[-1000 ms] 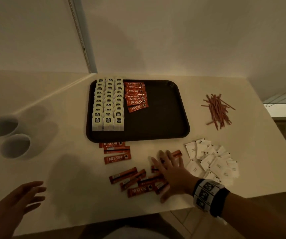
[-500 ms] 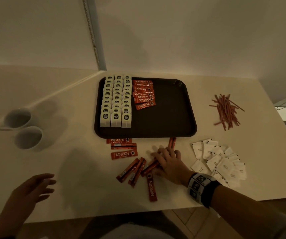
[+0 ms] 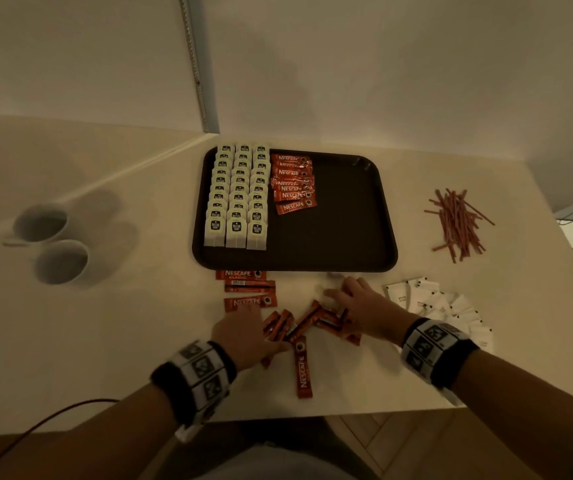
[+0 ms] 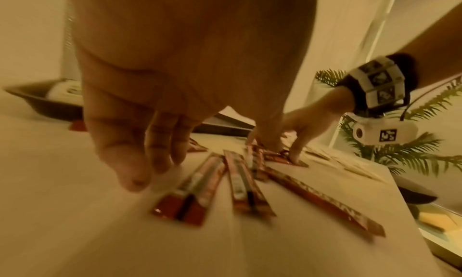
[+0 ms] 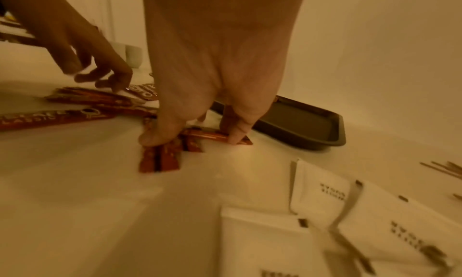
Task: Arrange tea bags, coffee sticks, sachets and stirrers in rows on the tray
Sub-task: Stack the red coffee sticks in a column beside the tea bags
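The dark tray (image 3: 347, 237) holds three rows of tea bags (image 3: 238, 199) on its left and a column of red coffee sticks (image 3: 293, 183) beside them. Several loose coffee sticks (image 3: 304, 323) lie on the table in front of the tray. My right hand (image 3: 351, 299) presses thumb and fingertips (image 5: 150, 140) down on a bunch of these sticks (image 5: 162, 158). My left hand (image 3: 248, 323) hovers over the left side of the pile, its fingers (image 4: 135, 174) hanging down and holding nothing. White sachets (image 3: 441, 306) and brown stirrers (image 3: 458, 223) lie to the right.
Three more coffee sticks (image 3: 247, 287) lie side by side by the tray's front left corner. Two white cups (image 3: 53, 244) stand at the left. The table's front edge runs just behind my wrists. A plant (image 4: 400, 156) stands beyond the table's right end.
My left hand has come in from the table's far left to the pile of sticks. My right hand has drawn the scattered sticks closer together and shifted slightly toward the tray.
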Tool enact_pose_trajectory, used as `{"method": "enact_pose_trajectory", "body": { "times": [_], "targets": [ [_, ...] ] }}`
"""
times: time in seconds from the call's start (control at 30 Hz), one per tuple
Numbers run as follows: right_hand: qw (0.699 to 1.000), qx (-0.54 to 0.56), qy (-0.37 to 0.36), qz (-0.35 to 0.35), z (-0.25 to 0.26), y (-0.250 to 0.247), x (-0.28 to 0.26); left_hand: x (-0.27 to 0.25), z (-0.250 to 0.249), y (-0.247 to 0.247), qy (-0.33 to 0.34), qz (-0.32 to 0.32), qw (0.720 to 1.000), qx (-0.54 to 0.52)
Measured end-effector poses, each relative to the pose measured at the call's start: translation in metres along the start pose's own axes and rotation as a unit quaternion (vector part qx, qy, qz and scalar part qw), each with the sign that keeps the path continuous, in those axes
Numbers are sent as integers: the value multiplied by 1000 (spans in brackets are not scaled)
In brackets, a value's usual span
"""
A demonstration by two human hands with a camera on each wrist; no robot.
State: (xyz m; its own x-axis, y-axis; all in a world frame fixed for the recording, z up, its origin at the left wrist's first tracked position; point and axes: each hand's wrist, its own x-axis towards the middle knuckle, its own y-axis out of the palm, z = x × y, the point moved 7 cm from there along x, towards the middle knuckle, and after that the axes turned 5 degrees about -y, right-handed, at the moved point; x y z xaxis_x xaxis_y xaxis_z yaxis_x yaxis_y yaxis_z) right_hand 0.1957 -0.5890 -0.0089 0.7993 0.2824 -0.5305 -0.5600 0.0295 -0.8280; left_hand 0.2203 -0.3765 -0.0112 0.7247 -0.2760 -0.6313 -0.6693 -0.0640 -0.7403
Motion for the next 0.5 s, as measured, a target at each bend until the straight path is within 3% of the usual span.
{"method": "enact_pose_trajectory", "body": {
  "times": [0.13,0.23,0.5],
  "targets": [
    [997,67,-5,-36,3,1,-1,6,-18,11,24,-54,998,36],
    [998,46,-7,-41,7,4,-1,12,-13,12,47,-66,996,48],
    [998,58,37,-15,11,19,7,11,-11,7,80,-16,996,24]
  ]
}}
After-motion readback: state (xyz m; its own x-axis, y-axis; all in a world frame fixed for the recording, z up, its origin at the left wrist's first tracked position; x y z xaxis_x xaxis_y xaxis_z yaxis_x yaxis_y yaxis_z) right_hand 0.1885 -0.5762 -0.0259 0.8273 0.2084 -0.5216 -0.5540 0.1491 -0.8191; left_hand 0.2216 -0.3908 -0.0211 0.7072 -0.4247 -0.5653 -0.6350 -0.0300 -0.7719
